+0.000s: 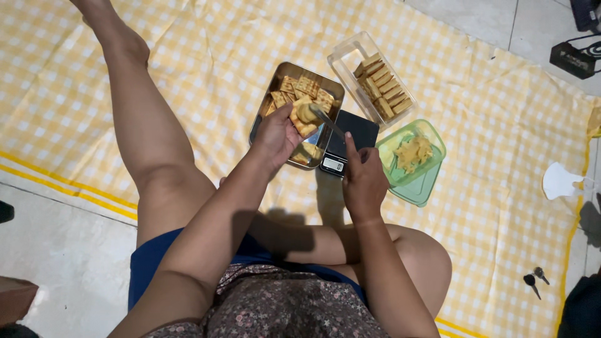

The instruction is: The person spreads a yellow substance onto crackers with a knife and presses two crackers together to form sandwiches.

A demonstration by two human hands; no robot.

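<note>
left hand [275,134]: centre frame, grip closed on cracker [305,122], tilted up for spreading
right hand [362,178]: grip closed on spoon [325,119], tip on cracker
metal tray [263,112]: beneath, catches crumbs

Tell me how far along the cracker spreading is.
Done: several crackers lie in the metal tray. In hand: the left hand holds a cracker with tan spread on it, and the right hand works a spoon over it. Left: a row of plain crackers stands in the clear container, and spread remains in the green container.
</note>
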